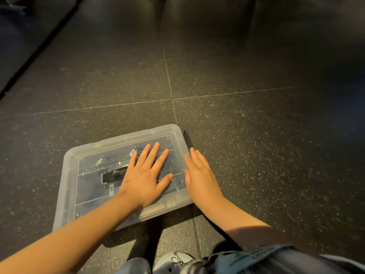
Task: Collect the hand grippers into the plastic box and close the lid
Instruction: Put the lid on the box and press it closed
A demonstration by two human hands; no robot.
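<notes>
Plastic box (59,212) on speckled floor (256,135), lid (122,140) on, hand grippers (113,175) inside. My left hand (144,178) presses flat on the lid, fingers spread, gripping nothing. My right hand (199,175), fingers straight, touches the right rim, a black strip (188,140) just beyond its fingertips.

Translucent, smooth plastic box (65,186) on matt, speckled rubber floor (256,135).

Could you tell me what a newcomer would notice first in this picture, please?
A clear plastic box sits on the dark speckled floor, lid on. The left hand lies flat on the lid's middle, fingers spread; the right hand rests straight-fingered along its right edge. Inside, metal springs and a black handle show dimly through the plastic.
</notes>
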